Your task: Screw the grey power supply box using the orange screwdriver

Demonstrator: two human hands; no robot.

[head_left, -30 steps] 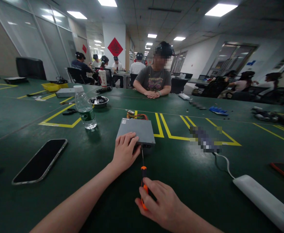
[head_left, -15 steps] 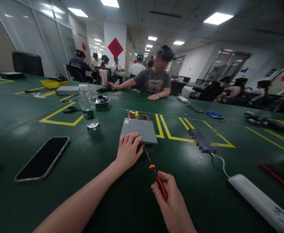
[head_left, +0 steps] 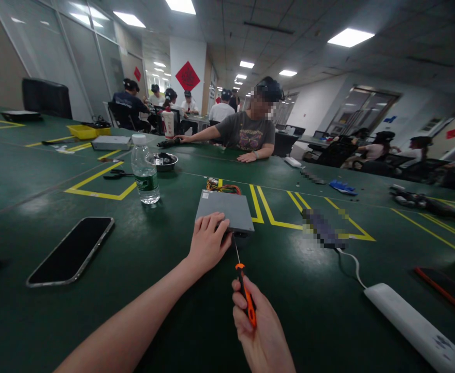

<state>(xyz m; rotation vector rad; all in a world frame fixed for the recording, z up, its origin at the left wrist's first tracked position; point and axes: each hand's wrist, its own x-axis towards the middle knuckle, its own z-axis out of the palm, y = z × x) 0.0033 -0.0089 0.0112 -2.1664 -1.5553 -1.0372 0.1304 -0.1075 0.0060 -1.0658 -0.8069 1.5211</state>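
A grey metal box (head_left: 227,208) with a bundle of coloured wires (head_left: 223,187) at its far side lies on the green table. My left hand (head_left: 210,241) rests on the box's near left corner, its fingers over the top and the thumb at the near edge, holding it. In my right hand (head_left: 254,318) is a screwdriver (head_left: 247,303) with an orange and black handle, the fingers wrapped round it. The shaft points away from me, its tip at the box's near side by my left thumb; the exact contact point is too small to tell.
Left of the box stand a water bottle (head_left: 145,173) and a metal bowl (head_left: 165,161); a phone (head_left: 72,251) lies nearer. On the right is a white power strip (head_left: 413,324) with a cable. Across the table sits a person (head_left: 246,129), one arm stretched out.
My right hand has shifted slightly left and closed more fully round the screwdriver handle, which now stands more upright in view. My left hand keeps its place on the box.
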